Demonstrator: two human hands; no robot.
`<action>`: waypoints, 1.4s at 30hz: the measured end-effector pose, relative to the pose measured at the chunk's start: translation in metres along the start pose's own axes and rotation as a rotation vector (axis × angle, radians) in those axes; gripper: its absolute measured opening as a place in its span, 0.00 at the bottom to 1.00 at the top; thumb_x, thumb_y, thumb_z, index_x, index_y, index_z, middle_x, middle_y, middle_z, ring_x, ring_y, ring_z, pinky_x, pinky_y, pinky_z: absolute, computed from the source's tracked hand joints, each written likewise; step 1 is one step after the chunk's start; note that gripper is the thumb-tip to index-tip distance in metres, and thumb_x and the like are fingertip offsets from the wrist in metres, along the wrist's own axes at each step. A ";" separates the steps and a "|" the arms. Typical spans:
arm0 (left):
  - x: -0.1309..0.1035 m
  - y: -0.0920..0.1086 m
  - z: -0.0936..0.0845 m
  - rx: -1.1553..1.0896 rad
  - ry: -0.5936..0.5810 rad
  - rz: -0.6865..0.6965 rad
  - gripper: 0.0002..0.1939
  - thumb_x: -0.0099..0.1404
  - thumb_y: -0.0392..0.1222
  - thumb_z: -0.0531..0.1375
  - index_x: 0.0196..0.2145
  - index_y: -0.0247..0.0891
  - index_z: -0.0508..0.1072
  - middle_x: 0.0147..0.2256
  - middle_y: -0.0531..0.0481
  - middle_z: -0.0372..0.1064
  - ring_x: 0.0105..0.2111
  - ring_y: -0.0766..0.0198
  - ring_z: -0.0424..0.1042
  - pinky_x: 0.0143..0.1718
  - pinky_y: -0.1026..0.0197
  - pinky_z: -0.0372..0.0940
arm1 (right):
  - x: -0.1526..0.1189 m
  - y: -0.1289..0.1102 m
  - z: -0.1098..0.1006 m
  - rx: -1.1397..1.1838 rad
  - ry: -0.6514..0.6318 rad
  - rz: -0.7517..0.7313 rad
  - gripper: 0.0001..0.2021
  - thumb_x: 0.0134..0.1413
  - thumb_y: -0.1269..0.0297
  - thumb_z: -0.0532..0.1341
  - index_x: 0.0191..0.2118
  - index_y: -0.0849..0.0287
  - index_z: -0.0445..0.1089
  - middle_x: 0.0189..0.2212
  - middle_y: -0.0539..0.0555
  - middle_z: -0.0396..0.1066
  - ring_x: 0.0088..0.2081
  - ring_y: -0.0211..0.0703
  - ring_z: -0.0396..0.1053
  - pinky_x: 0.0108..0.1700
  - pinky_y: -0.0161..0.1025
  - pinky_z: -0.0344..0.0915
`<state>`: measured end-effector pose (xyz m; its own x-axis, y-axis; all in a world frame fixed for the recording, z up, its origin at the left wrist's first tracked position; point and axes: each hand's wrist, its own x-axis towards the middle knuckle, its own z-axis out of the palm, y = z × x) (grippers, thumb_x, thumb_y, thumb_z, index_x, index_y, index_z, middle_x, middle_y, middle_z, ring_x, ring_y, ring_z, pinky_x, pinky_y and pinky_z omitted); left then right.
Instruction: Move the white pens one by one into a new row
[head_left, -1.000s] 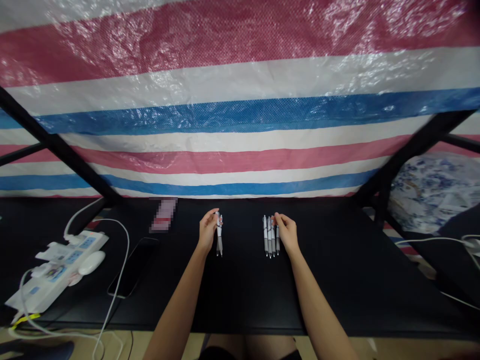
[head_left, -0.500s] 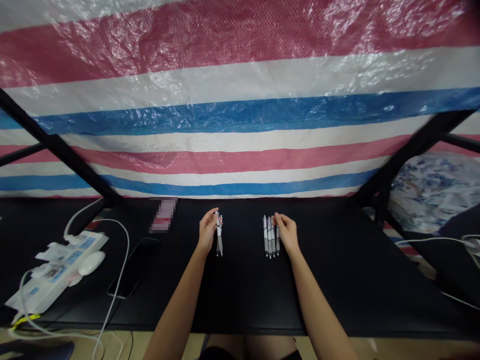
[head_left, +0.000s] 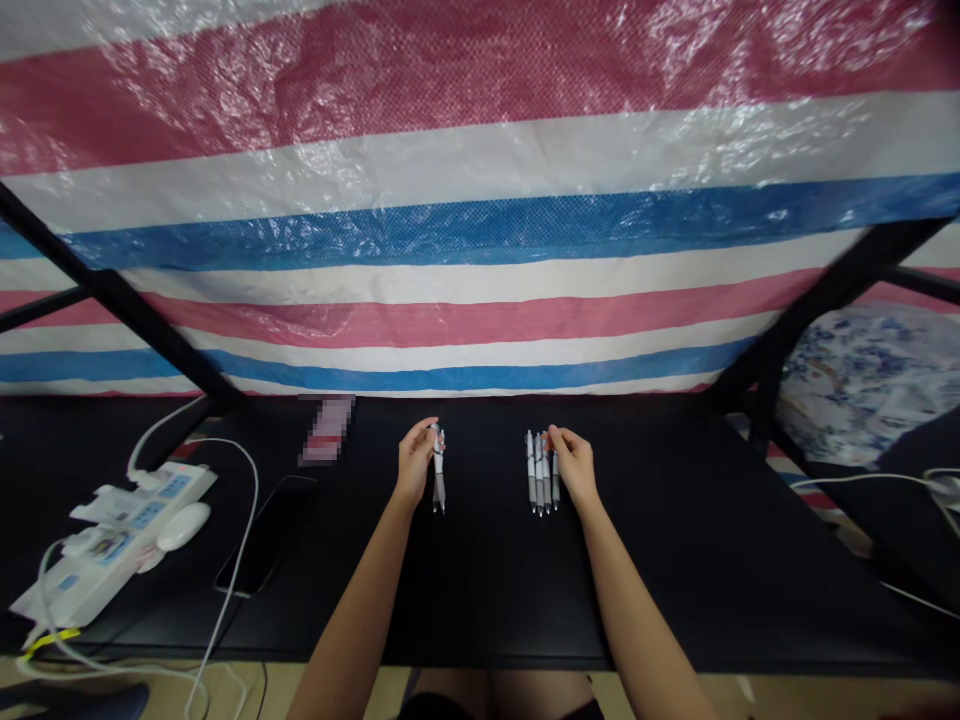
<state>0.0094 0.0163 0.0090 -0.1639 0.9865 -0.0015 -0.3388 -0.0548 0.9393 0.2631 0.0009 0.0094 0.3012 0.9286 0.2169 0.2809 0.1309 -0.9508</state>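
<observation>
Two white pens with grey grips (head_left: 439, 470) are upright in the view, tips toward me, just left of the middle of the black table. My left hand (head_left: 416, 463) has its fingers closed round their upper ends. Several matching pens (head_left: 538, 475) lie side by side to the right, with a gap between the two groups. My right hand (head_left: 574, 462) pinches the top of the pens at the right end of that row; its fingertips partly cover them.
A white power strip (head_left: 161, 515) with plugs and cables lies on the table (head_left: 495, 600) at the left. Beside it is a black phone (head_left: 266, 535), crossed by a cable. A pixelated pink item (head_left: 328, 430) lies further back. Black frame bars and a striped sheet (head_left: 480, 320) stand behind.
</observation>
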 end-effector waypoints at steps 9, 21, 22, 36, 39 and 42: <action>0.002 -0.008 -0.001 0.305 -0.012 0.134 0.23 0.58 0.49 0.60 0.50 0.40 0.69 0.26 0.54 0.64 0.24 0.70 0.61 0.26 0.67 0.57 | 0.001 0.002 0.000 -0.011 -0.008 0.004 0.23 0.52 0.45 0.54 0.18 0.58 0.65 0.25 0.55 0.73 0.32 0.45 0.69 0.35 0.37 0.60; 0.000 -0.013 0.003 0.816 -0.051 0.366 0.20 0.57 0.40 0.59 0.49 0.41 0.70 0.32 0.49 0.69 0.33 0.60 0.65 0.41 0.56 0.60 | 0.000 0.001 0.001 -0.017 -0.013 0.003 0.22 0.53 0.48 0.54 0.19 0.59 0.67 0.24 0.54 0.72 0.29 0.43 0.68 0.34 0.37 0.60; 0.000 -0.014 0.003 0.845 -0.067 0.383 0.17 0.58 0.40 0.59 0.46 0.41 0.72 0.33 0.48 0.69 0.34 0.59 0.65 0.41 0.55 0.60 | 0.000 0.002 0.001 -0.015 -0.013 0.001 0.22 0.53 0.47 0.53 0.19 0.59 0.67 0.24 0.54 0.72 0.29 0.43 0.68 0.34 0.37 0.60; -0.001 -0.017 0.001 0.879 -0.056 0.408 0.09 0.57 0.37 0.58 0.36 0.40 0.75 0.36 0.46 0.64 0.38 0.57 0.66 0.42 0.54 0.62 | -0.006 0.000 0.004 -0.596 -0.052 -0.207 0.18 0.52 0.51 0.54 0.18 0.56 0.65 0.20 0.50 0.67 0.30 0.45 0.63 0.41 0.44 0.52; -0.003 -0.014 0.002 0.857 -0.020 0.387 0.07 0.57 0.39 0.58 0.34 0.39 0.74 0.34 0.47 0.64 0.32 0.61 0.66 0.37 0.57 0.62 | -0.010 -0.004 0.007 -0.758 -0.072 -0.255 0.15 0.50 0.56 0.56 0.19 0.56 0.65 0.24 0.51 0.68 0.34 0.47 0.62 0.43 0.46 0.49; -0.004 -0.011 0.004 0.861 0.014 0.379 0.06 0.56 0.39 0.59 0.32 0.39 0.74 0.33 0.47 0.64 0.29 0.63 0.65 0.34 0.58 0.62 | -0.012 -0.007 0.009 -0.839 -0.074 -0.294 0.12 0.49 0.58 0.58 0.20 0.56 0.67 0.27 0.53 0.68 0.36 0.48 0.60 0.44 0.46 0.47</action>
<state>0.0173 0.0133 -0.0005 -0.1362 0.9241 0.3572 0.5402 -0.2330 0.8087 0.2495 -0.0082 0.0111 0.0605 0.9212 0.3845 0.9210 0.0970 -0.3774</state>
